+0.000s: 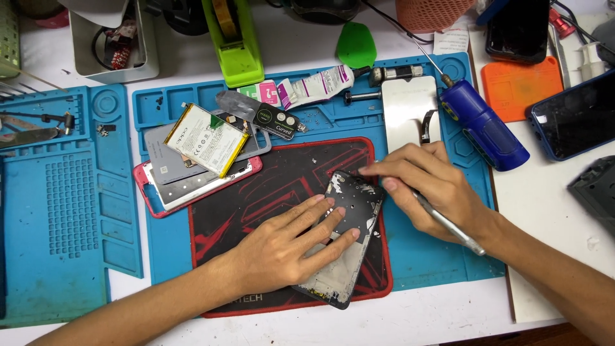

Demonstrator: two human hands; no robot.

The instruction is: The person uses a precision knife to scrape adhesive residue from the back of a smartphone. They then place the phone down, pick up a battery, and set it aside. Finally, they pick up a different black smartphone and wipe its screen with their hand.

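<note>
An opened dark phone frame (349, 221) lies tilted on a black and red pad (269, 182). My left hand (288, 247) presses flat on the frame's lower half, fingers spread, holding nothing. My right hand (429, 186) grips a thin metal tool (448, 225), a tweezer or small driver; its fingertips touch the frame's upper edge. The tool's tip is hidden by the fingers.
A blue work mat (435, 253) lies under the pad. On it sit a phone battery (206, 139) atop a pink-edged phone body (192, 189), a white screen panel (410, 112), a blue electric screwdriver (483, 125), a glue tube (317, 85). A green tape dispenser (237, 45) stands behind.
</note>
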